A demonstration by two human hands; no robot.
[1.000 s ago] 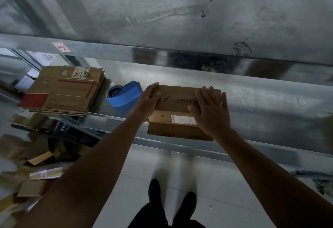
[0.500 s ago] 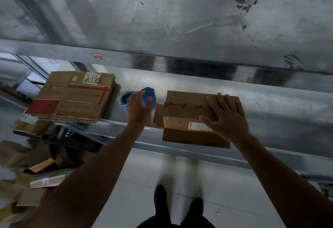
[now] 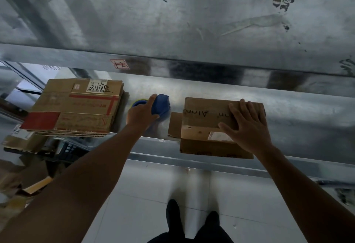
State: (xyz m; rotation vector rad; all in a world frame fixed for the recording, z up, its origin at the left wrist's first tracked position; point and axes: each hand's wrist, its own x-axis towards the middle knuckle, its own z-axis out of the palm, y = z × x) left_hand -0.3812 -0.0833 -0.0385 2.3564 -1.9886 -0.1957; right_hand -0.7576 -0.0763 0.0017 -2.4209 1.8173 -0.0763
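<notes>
A brown cardboard box (image 3: pixel 203 116) sits on the metal shelf (image 3: pixel 299 123), its front flap hanging over the shelf's front edge. My right hand (image 3: pixel 247 127) lies flat on its top right part, fingers spread and straight. To the left of the box stands a blue tape dispenser (image 3: pixel 160 104) with a roll of tape. My left hand (image 3: pixel 141 114) is on the dispenser, fingers curled round its near side.
A stack of flattened cardboard boxes (image 3: pixel 76 108) lies on the shelf at the left. Below it, more cardboard scraps (image 3: pixel 19 181) pile up on the floor. A metal shelf board (image 3: pixel 172 12) hangs overhead. My shoes (image 3: pixel 192 221) stand on the pale floor.
My left hand left the box's left edge and moved left onto the blue tape dispenser. My right hand stayed flat on the box.
</notes>
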